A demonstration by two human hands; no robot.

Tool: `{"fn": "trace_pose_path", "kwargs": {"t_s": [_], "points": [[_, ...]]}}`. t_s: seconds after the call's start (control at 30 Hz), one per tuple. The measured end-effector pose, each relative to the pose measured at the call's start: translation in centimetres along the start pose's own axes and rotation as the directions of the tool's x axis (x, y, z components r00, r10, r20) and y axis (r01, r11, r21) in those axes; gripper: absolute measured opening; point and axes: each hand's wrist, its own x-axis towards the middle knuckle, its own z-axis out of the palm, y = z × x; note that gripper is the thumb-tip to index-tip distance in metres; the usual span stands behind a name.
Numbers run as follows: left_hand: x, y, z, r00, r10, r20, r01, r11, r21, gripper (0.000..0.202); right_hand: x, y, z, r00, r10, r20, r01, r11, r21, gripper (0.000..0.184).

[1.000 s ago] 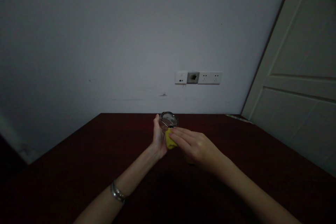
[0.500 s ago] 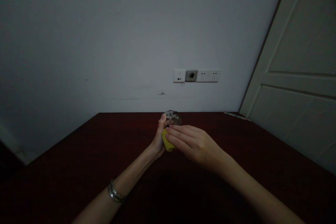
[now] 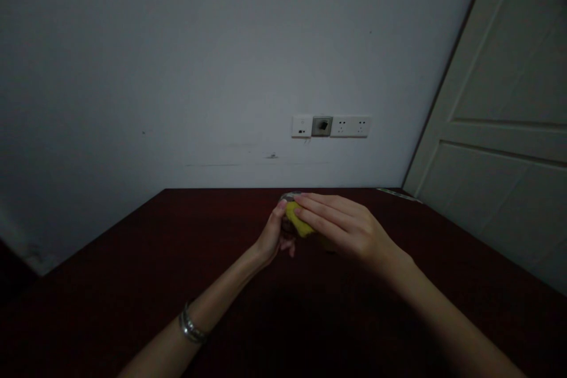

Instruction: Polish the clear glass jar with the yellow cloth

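Note:
My left hand [image 3: 269, 241] is wrapped round a see-through drinking glass [image 3: 289, 196], with its thumb on top and its fingertips showing underneath. A yellow cloth [image 3: 300, 223] lies against the glass, pressed there by my right hand [image 3: 349, 225], whose fingers are held together and reach across to the glass's upper side. Cloth and fingers cover most of the glass, so its full shape is hidden. Both hands are over the dark red table, near its middle.
The table [image 3: 212, 218] meets a pale wall [image 3: 212, 71] at its far edge. Wall sockets [image 3: 349, 126] sit just above it. On the right stands a panelled door [image 3: 500, 130]. A thin strip [image 3: 398, 194] lies at the far right corner of the table.
My right hand has moved a little to the right and up with the yellow cloth, which now covers more of the glass's upper side. Fingertips of my left hand now show beneath the glass.

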Motion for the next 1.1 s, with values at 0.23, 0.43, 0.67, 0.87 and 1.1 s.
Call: {"fn": "trace_pose_path", "kwargs": {"t_s": [0.23, 0.43, 0.67, 0.87, 1.1], "points": [[-0.3, -0.3, 0.1, 0.994, -0.07, 0.079, 0.071, 0.997, -0.007, 0.068, -0.7, 0.7, -0.1, 1.0, 0.0, -0.002, 0.0, 1.0, -0.012, 0.028], [-1.1, 0.8, 0.4, 0.986, -0.106, 0.131, 0.126, 0.98, -0.157, 0.07, -1.0, 1.1, 0.0, 0.999, 0.031, 0.027, -0.03, 0.999, -0.021, 0.032], [-1.0, 1.0, 0.1, 0.989, -0.086, 0.117, 0.104, 0.981, -0.162, 0.068, -2.1, 2.1, 0.4, 0.992, 0.128, -0.011, -0.126, 0.986, 0.113, 0.036], [-0.5, 0.5, 0.0, 0.994, -0.038, 0.1, 0.041, 0.999, -0.026, 0.065, -1.9, 1.7, 0.3, 0.984, 0.149, -0.101, -0.132, 0.978, 0.159, 0.04], [-0.5, 0.2, 0.2, 0.997, 0.005, 0.072, -0.006, 1.0, 0.025, 0.063, -1.1, 1.3, -0.1, 0.995, 0.092, 0.034, -0.095, 0.99, 0.1, 0.033]]}}
